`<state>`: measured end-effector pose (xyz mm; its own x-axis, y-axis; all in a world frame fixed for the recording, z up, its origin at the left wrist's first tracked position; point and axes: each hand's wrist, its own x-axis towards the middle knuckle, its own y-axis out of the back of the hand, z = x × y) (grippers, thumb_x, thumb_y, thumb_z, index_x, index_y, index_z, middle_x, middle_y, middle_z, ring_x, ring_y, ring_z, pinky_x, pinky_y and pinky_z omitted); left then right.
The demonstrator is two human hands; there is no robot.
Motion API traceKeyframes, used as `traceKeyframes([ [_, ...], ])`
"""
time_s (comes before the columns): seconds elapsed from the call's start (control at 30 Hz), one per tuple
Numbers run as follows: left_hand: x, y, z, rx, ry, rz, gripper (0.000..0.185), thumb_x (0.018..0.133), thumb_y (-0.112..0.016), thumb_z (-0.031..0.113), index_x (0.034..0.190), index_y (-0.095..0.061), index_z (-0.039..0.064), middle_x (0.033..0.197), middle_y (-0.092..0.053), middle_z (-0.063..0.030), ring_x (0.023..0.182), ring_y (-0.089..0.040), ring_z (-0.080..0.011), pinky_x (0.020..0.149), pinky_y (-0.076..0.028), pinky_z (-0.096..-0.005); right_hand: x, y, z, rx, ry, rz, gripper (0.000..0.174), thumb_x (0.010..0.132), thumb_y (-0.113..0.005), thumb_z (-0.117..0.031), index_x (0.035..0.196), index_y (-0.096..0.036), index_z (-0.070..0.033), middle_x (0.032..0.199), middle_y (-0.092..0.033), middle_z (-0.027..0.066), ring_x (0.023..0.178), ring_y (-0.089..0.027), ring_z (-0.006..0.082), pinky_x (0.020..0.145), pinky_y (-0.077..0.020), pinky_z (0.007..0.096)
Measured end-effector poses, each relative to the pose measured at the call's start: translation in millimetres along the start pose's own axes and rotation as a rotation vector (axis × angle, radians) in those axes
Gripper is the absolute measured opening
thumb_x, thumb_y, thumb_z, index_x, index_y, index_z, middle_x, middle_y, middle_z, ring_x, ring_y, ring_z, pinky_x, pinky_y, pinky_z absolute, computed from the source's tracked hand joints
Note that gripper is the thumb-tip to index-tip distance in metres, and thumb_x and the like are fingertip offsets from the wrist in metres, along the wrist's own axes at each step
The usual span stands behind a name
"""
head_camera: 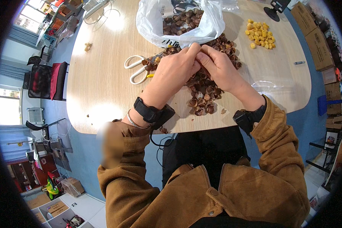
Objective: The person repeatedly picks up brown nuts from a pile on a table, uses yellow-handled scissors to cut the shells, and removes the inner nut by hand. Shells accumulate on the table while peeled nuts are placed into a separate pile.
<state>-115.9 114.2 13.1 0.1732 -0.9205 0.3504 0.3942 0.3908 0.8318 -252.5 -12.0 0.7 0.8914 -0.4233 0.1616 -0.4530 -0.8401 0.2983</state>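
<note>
My left hand (178, 67) and my right hand (218, 67) meet above a heap of brown chestnut shells (206, 97), fingertips together. Whatever lies between the fingers is hidden, though the fingers are bent as in a pinch. Just beyond them stands an opened white plastic bag (149, 28) with whole brown chestnuts (185, 21) inside. Scissors with white handles (136, 77) lie to the left of my left hand, their blades partly under shells. A yellow object (150, 75) shows beside the lower handle. Peeled yellow chestnuts (260, 34) form a pile at the right.
The wooden table (102, 85) also bears a clear plastic bag (273, 85), a small grey cylinder (299, 62), a black stand (271, 13) and a cable (94, 21). A chair (42, 81) is off the left edge; cardboard boxes (316, 42) stand off the right.
</note>
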Motion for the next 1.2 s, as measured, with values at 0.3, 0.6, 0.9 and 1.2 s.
traceKeyframes([
  [0.3, 0, -1, 5, -0.085, 0.052, -0.002, 0.025, 0.096, -0.066, 0.013, 0.108, -0.046, 0.005, 0.087, -0.068, -0.0179, 0.079, -0.069, -0.0408, 0.061, -0.054, -0.0475, -1, -3, 4, -0.027, 0.138, 0.065, 0.041, 0.11, -0.051, -0.035, 0.107, -0.057, 0.006, 0.086, -0.066, 0.0209, 0.075, -0.061, 0.0309, 0.073, -0.0495, 0.041],
  [0.6, 3, 0, -6, -0.343, 0.255, 0.036, 0.016, 0.101, -0.049, 0.009, 0.113, -0.055, 0.002, 0.083, -0.066, -0.0204, 0.077, -0.068, -0.0355, 0.071, -0.052, -0.0445, 1, 2, 8, 0.357, -0.189, 0.002, 0.047, 0.113, -0.041, -0.044, 0.101, -0.057, -0.001, 0.074, -0.051, 0.0, 0.061, -0.044, 0.0107, 0.062, -0.0428, 0.0301],
  [0.9, 0, 1, 8, -0.611, 0.217, 0.125, 0.026, 0.105, -0.059, 0.019, 0.119, -0.051, -0.001, 0.094, -0.067, -0.0151, 0.081, -0.067, -0.0251, 0.075, -0.053, -0.0354, 2, 1, 11, 0.03, 0.007, 0.098, 0.04, 0.113, -0.044, -0.036, 0.103, -0.056, 0.002, 0.076, -0.054, 0.009, 0.07, -0.049, 0.018, 0.069, -0.045, 0.035],
  [1.2, 2, -6, 2, -0.605, 0.183, 0.11, 0.019, 0.109, -0.054, 0.013, 0.122, -0.05, 0.0, 0.101, -0.067, -0.0113, 0.087, -0.063, -0.0136, 0.076, -0.053, -0.0305, 3, 1, 12, -0.113, 0.186, 0.119, 0.039, 0.108, -0.054, -0.036, 0.099, -0.054, 0.002, 0.077, -0.061, 0.0191, 0.069, -0.06, 0.0319, 0.066, -0.0468, 0.0429],
])
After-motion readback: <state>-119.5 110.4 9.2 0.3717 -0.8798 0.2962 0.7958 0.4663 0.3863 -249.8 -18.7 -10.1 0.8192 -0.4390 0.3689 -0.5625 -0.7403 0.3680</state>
